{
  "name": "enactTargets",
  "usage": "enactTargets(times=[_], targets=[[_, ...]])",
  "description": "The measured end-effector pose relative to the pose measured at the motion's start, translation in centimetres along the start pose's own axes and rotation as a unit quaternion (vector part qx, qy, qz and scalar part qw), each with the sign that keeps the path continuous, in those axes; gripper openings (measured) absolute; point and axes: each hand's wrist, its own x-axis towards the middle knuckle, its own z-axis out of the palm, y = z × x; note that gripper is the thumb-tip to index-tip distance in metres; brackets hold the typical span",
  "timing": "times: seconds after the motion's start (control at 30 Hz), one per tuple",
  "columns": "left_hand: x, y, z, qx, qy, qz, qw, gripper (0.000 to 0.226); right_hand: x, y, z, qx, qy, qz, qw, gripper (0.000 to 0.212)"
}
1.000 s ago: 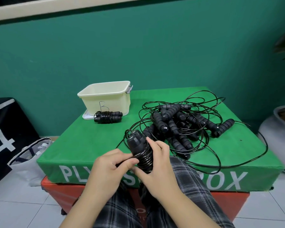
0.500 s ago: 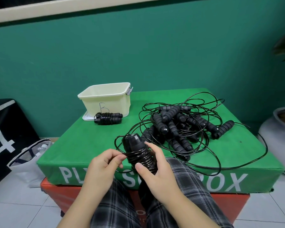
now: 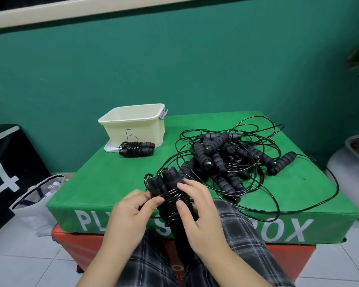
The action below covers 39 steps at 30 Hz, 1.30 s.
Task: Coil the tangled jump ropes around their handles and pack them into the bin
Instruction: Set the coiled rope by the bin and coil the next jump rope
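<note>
Change since one second ago: the cord on the held jump rope bundle [image 3: 170,195] has been wound further round the paired handles. The slack loop that stood out on the left half a second ago is now drawn in close to the handle tops, and only a small loop remains there. Judgement: this rope is near the end of its coiling, with tucking or securing the tail as the likely step in hand.

Left hand [image 3: 133,212]: fingers curled, thumb and forefinger pinching the cord against the left side of the bundle. It is closed on the bundle, not on anything else.

Right hand [image 3: 197,216]: wrapped round the right side of the bundle, thumb laid up along the coils and fingers reaching over the top turns. It holds the handles together.

Location of task items: the held bundle is above the person's lap, at the near edge of the green padded bench [image 3: 112,179]. One finished coiled rope [image 3: 136,148] lies on the bench just in front of the cream bin [image 3: 133,129], outside it. What the bin contains cannot be told from this angle. The tangled pile of ropes [image 3: 232,160] lies to the right on the bench, its cords spreading to the far right edge.

Judgement: most of the task remains, and nothing seen is packed yet.
</note>
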Motion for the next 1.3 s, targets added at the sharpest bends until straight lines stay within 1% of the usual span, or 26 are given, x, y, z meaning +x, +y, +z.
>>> enactTargets(times=[0.07, 0.13, 0.2, 0.23, 0.27, 0.33, 0.4, 0.47, 0.5, 0.57, 0.67, 0.73, 0.87, 0.97, 1.03, 1.07, 1.1, 1.13, 1.23, 1.3], targets=[[0.1, 0.0, -0.3, 0.034, -0.001, 0.035, 0.999, 0.016, -0.1, 0.0, 0.1, -0.015, 0.014, -0.006, 1.0, 0.04], [0.1, -0.2, -0.5, 0.055, -0.003, 0.062, 0.997, 0.02, 0.0, -0.3, 0.1, -0.023, -0.017, 0.01, 1.0, 0.048], [-0.1, -0.2, -0.5, 0.05, -0.011, 0.085, 0.995, 0.035, -0.1, -0.5, 0.2, -0.05, -0.078, 0.047, 0.995, 0.072], [-0.2, 0.0, -0.4, 0.046, -0.019, 0.093, 0.994, 0.039, 0.0, -0.6, 0.3, -0.066, -0.086, 0.062, 0.992, 0.083], [-0.3, 0.2, -0.3, 0.041, -0.024, 0.097, 0.994, 0.04, 0.1, -0.5, 0.4, -0.081, -0.075, 0.066, 0.992, 0.091], [-0.2, 0.4, -0.3, 0.029, -0.038, 0.099, 0.994, 0.039, 0.1, -0.3, 0.4, -0.098, -0.048, 0.065, 0.992, 0.096], [-0.1, 0.4, -0.5, 0.024, -0.059, 0.107, 0.992, 0.033, 0.1, -0.4, 0.3, -0.084, -0.04, 0.078, 0.993, 0.093], [-0.1, 0.4, -0.8, 0.01, -0.081, 0.102, 0.992, 0.018, -0.1, -0.5, 0.1, -0.045, -0.038, 0.086, 0.995, 0.084], [-0.1, 0.3, -1.0, -0.011, -0.093, 0.088, 0.992, 0.017, -0.1, -0.6, 0.0, -0.028, -0.039, 0.089, 0.995, 0.079], [-0.1, 0.1, -1.4, -0.046, -0.111, 0.048, 0.992, 0.028, -0.2, -0.8, -0.2, 0.002, -0.051, 0.103, 0.993, 0.07], [0.2, -0.7, -1.5, -0.065, -0.083, -0.016, 0.994, 0.026, -0.3, -0.8, -0.5, 0.064, -0.077, 0.129, 0.987, 0.06], [0.3, -1.2, -1.2, -0.097, -0.069, -0.056, 0.991, 0.023, -0.4, -0.9, -0.7, 0.093, -0.1, 0.124, 0.983, 0.057], [0.6, -1.7, -0.4, -0.141, -0.07, -0.087, 0.984, 0.021, -0.5, -1.1, -0.6, 0.134, -0.125, 0.112, 0.977, 0.054], [0.5, -1.3, -0.2, -0.134, -0.127, -0.07, 0.98, 0.017, -0.5, -0.9, -0.7, 0.153, -0.122, 0.115, 0.974, 0.056], [0.3, -1.3, -0.2, -0.091, -0.137, -0.032, 0.986, 0.026, -0.3, -0.8, -0.7, 0.147, -0.125, 0.115, 0.974, 0.056], [0.3, -1.3, -0.3, -0.069, -0.115, -0.011, 0.991, 0.027, -0.2, -0.8, -0.7, 0.14, -0.13, 0.111, 0.975, 0.054], [0.3, -1.1, -0.5, -0.055, -0.089, 0.001, 0.995, 0.022, -0.1, -0.9, -0.6, 0.129, -0.13, 0.102, 0.978, 0.051], [0.4, -1.0, -0.6, -0.035, -0.063, 0.012, 0.997, 0.022, 0.0, -0.9, -0.5, 0.112, -0.116, 0.088, 0.983, 0.048], [0.5, -1.3, -0.9, 0.04, -0.025, 0.034, 0.998, 0.028, 0.3, -0.6, -0.1, 0.025, -0.018, 0.0, 1.0, 0.039], [0.5, -1.7, -0.9, 0.072, -0.025, 0.048, 0.996, 0.038, 0.2, -0.5, 0.1, -0.036, 0.014, -0.045, 0.998, 0.038]])
